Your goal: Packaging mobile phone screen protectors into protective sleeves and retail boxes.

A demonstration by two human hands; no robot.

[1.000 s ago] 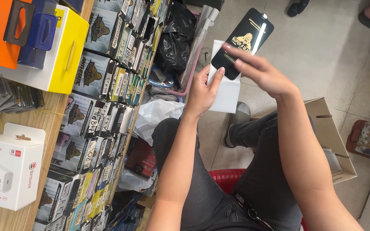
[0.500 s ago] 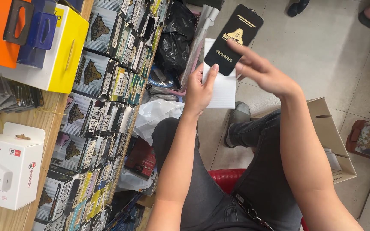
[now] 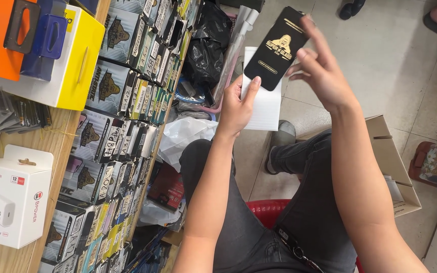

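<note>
Left hand (image 3: 236,108) holds white sleeve (image 3: 265,108) — black screen protector (image 3: 276,48) half-out.

Your hands (image 3: 279,86) are raised over open tiled floor (image 3: 380,60), and this is your widest free room: ahead and to the right nothing stands close. To the left the way is narrow. A black plastic bag (image 3: 206,43) and a white plastic bag (image 3: 183,136) lie on the floor just beside your left knee, and behind them rows of small boxes (image 3: 122,101) stand tight along the edge of the table (image 3: 41,146). On the right, an open cardboard box (image 3: 395,162) stands close against your leg. Farther away, shoes (image 3: 352,7) of another person stand at the top edge.
</note>
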